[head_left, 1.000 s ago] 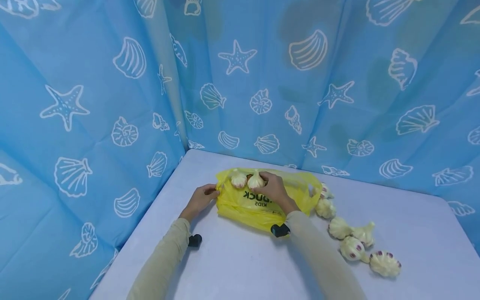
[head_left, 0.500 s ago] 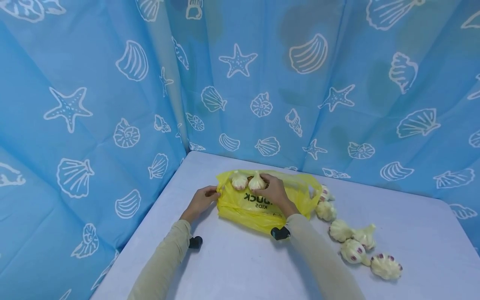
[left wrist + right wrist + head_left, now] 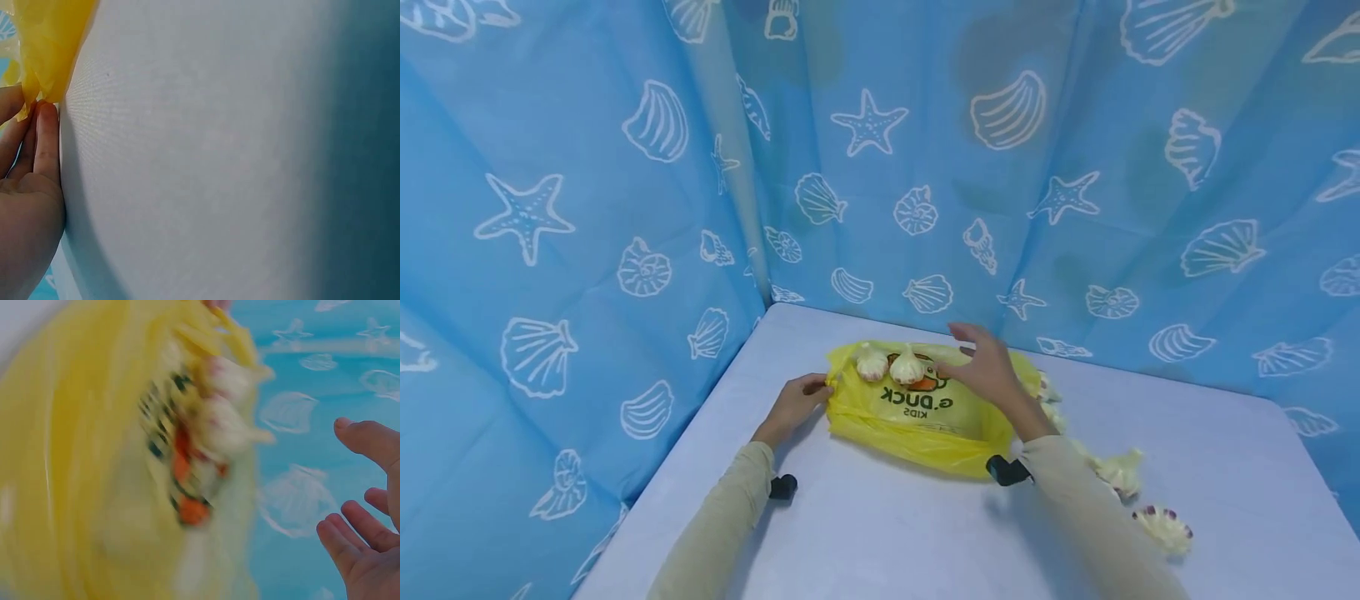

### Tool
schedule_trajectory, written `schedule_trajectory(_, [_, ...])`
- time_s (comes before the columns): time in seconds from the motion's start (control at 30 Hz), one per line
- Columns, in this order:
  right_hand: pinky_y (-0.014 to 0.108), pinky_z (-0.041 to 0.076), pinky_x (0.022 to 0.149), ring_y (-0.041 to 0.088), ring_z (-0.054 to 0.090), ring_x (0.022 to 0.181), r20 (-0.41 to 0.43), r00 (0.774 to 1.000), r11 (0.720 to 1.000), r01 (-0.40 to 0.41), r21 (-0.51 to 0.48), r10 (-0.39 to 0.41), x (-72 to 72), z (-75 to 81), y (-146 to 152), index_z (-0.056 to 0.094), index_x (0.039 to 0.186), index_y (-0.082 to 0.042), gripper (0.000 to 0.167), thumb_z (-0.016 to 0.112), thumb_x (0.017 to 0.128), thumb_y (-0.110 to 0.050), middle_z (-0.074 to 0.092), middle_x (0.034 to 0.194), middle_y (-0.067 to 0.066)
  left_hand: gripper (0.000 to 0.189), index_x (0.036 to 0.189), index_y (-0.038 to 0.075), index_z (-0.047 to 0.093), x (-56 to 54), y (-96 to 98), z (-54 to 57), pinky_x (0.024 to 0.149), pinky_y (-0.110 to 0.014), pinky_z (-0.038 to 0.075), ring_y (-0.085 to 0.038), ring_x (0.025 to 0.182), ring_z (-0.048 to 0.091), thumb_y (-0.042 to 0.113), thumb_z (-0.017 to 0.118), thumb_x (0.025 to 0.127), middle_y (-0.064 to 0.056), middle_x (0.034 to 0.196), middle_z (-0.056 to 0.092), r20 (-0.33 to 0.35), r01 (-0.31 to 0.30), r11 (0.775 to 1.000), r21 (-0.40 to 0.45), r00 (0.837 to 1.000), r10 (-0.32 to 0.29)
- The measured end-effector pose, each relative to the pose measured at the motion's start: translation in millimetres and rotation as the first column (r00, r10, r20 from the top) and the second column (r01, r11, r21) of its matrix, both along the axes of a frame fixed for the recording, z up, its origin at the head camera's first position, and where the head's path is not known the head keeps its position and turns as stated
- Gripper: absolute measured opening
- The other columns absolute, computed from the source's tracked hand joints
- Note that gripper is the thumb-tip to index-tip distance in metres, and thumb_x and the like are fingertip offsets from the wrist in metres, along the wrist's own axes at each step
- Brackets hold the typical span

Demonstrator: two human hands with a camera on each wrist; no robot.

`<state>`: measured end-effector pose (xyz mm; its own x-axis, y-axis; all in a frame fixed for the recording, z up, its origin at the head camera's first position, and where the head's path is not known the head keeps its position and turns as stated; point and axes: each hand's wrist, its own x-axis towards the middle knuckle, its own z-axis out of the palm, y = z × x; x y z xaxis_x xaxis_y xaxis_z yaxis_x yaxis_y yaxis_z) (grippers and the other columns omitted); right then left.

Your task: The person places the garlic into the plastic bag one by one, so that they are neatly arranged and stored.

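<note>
A yellow plastic bag [image 3: 887,437] lies flattened on the table, printed with a duck's head and "G.DUCK KIDS" in reverse. Two garlic bulbs [image 3: 872,365] rest side by side on its upper left part, stems pointing away. At the bag's left edge my left hand [image 3: 793,407] pinches the plastic; the left wrist view has the gathered yellow corner [image 3: 50,50] between thumb and fingers. My right hand [image 3: 992,375] is over the bag's right part, thumb and fingers spread, holding nothing. The right wrist view shows its parted fingers beside the blurred bag [image 3: 81,456].
Several more garlic bulbs [image 3: 1122,473] lie on the white table [image 3: 880,533] right of the bag, partly hidden behind my right forearm. Blue curtains [image 3: 880,225] with white shell prints stand along the table's back and left sides.
My right hand has let go of the right one of the two garlic bulbs and moved right, uncovering the duck print. The left hand keeps its hold on the bag's edge.
</note>
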<state>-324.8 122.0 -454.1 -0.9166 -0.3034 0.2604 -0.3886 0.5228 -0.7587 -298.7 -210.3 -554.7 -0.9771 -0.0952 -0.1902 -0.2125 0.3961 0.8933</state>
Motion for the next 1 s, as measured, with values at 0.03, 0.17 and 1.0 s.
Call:
schedule_trajectory(0.03, [0.045,0.049,0.096,0.035,0.052,0.123,-0.015,1.000,1.000,0.005,-0.002,-0.005,4.0,9.7,10.0,0.049,0.141,-0.006,0.072,0.082,0.080,-0.024,0.051,0.134,0.016,0.037,0.128,0.014,0.063,0.5,-0.2,0.3,0.102,-0.043,0.044,-0.023,0.117,0.053,0.028,0.064,0.094,-0.005,0.124,0.061,0.003,0.002,1.000,-0.006,1.000,-0.002])
schedule_trajectory(0.17, [0.045,0.051,0.092,0.034,0.055,0.118,-0.131,0.990,0.998,0.055,0.037,-0.049,21.0,35.6,56.7,0.052,0.138,-0.006,0.069,0.083,0.079,-0.025,0.056,0.128,0.015,0.038,0.130,0.013,0.061,1.5,-0.9,0.0,0.103,-0.044,0.044,-0.024,0.118,0.053,0.028,0.064,0.095,-0.006,0.127,0.060,0.008,0.006,1.000,-0.005,1.000,-0.006])
schedule_trajectory(1.0, [0.054,0.050,0.088,0.049,0.053,0.115,0.057,0.937,0.896,0.311,0.316,-0.345,119.9,-32.5,221.4,0.039,0.143,0.003,0.090,0.079,0.078,-0.045,0.054,0.127,0.031,0.040,0.132,0.011,0.058,-0.7,6.0,0.8,0.103,-0.043,0.044,-0.025,0.118,0.052,0.027,0.062,0.096,-0.008,0.128,0.059,0.039,-0.006,1.000,-0.026,0.999,0.007])
